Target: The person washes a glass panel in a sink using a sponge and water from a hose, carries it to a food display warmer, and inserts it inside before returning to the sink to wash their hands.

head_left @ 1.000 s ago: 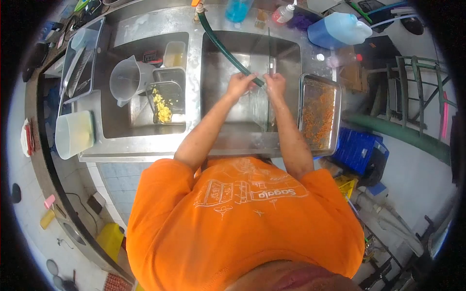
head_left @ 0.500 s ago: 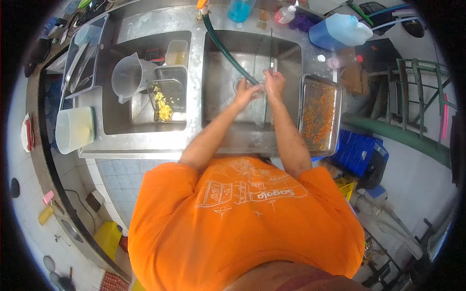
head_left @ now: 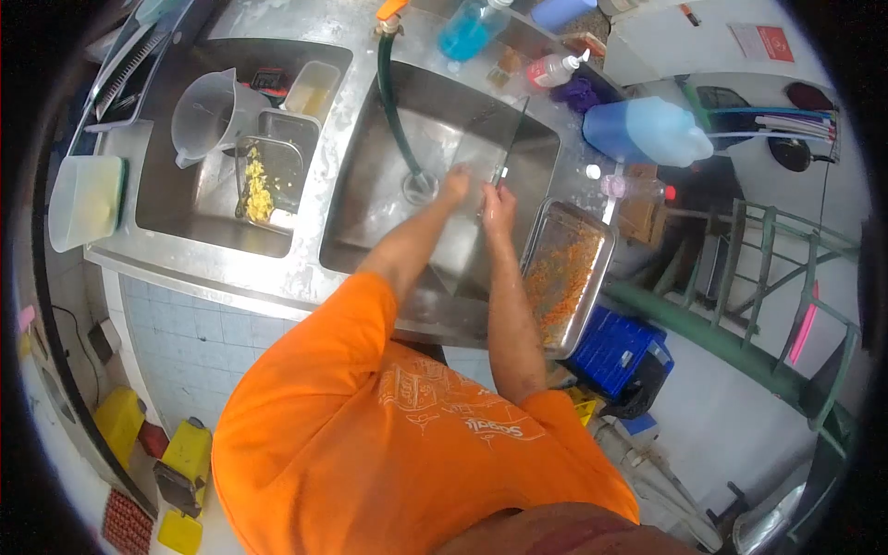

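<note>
Clear panel (head_left: pixel 472 227) stood tilted in the right-hand basin (head_left: pixel 375 217) of 2, with the fingers of your right hand (head_left: pixel 499 208) clamped on its edge. Your left hand (head_left: pixel 453 187) was just beside it, blurred; I could not tell whether its fingers were apart or together. Green hose (head_left: pixel 388 111) hung down near the drain (head_left: pixel 419 191), left of your hands.

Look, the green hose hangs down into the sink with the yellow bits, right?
Not quite: the head view shows the green hose hanging down into the other sink, where the left hand and right hand are. The yellow bits are in the neighbouring sink.
</note>
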